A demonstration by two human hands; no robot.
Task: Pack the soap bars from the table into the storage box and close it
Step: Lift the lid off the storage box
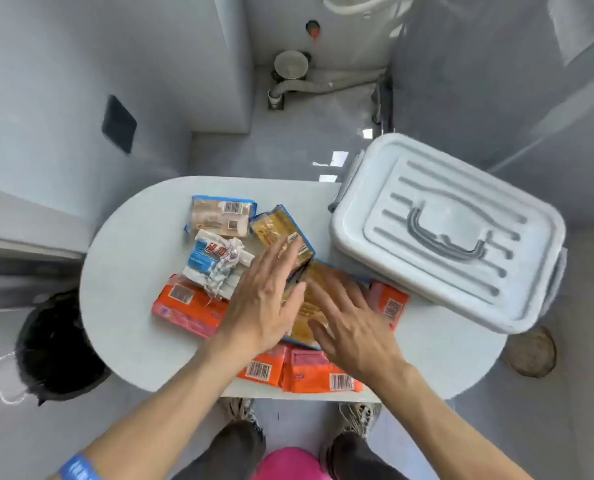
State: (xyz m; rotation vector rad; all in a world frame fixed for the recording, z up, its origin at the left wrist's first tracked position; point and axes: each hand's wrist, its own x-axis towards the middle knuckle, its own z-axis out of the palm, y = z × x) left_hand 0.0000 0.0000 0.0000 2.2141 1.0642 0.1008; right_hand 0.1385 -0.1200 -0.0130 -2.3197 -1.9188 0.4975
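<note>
Hands: left hand (266, 299) and right hand (349, 327), fingers spread flat, grasping nothing, over the pile.
Soap bars: wrapped, loose on the white table (122, 289); four orange packs (188, 306), two yellow packs (281, 233), one beige pack (221, 216), one blue-and-white pack (216, 261).
Storage box (447, 230): white, lid shut, grey handle; contents hidden; on table's far right, beside the pile.
</note>
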